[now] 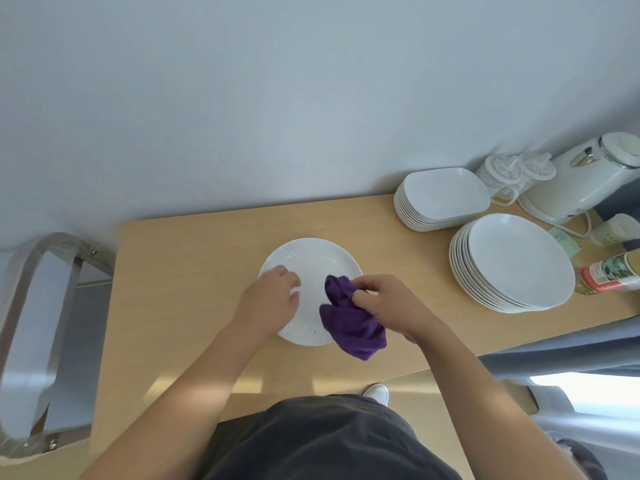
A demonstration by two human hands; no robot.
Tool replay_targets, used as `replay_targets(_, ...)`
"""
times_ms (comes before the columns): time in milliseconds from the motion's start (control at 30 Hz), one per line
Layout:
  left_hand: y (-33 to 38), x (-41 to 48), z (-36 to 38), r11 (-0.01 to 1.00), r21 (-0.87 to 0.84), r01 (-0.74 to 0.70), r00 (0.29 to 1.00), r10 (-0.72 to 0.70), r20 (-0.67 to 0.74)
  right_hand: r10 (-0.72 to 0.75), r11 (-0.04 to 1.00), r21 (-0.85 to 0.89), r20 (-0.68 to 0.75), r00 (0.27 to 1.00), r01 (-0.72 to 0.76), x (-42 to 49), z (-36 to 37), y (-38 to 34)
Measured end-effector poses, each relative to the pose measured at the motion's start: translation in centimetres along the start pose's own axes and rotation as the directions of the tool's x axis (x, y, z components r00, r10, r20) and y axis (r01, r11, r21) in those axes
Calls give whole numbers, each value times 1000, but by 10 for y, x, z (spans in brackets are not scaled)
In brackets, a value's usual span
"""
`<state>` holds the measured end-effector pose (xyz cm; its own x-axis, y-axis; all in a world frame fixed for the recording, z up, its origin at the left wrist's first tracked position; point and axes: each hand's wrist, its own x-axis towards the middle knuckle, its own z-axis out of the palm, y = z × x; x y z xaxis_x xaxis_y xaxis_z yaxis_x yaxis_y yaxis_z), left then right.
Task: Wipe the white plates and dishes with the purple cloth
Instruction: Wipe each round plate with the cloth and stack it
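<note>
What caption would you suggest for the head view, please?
Left hand rests on a white plate while the right hand grips the purple cloth over it.
</note>
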<state>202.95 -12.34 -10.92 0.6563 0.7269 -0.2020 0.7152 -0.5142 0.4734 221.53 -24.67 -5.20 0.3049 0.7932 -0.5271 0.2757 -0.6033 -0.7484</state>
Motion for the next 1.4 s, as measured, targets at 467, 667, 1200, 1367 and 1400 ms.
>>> replay_targets(467, 60, -14, 36, 854, 373, -363, 879, 180, 442, -57, 994, 76, -311, 949, 84, 0, -22, 22)
replay_targets(667, 64, -18, 37, 854, 373, -364, 883, 188, 431, -315, 947, -173, -342, 885, 270, -1, -21, 25)
replay_targets(1200, 71, -19, -37, 889, -409, -203, 975, 147, -165, -713, 696, -526, -587, 383, 490, -7, -10, 1)
replay_targets(1367, 64, -21, -71, 668, -743, -42, 993, -56, -107, -796, 590, -574, -530, 291, 567, -9, 19, -2)
replay_targets(1400, 67, -23, -75, 637, -769, -45, 992, -59, -107, -809, 573, -576, -510, 292, 583, -7, 25, -4)
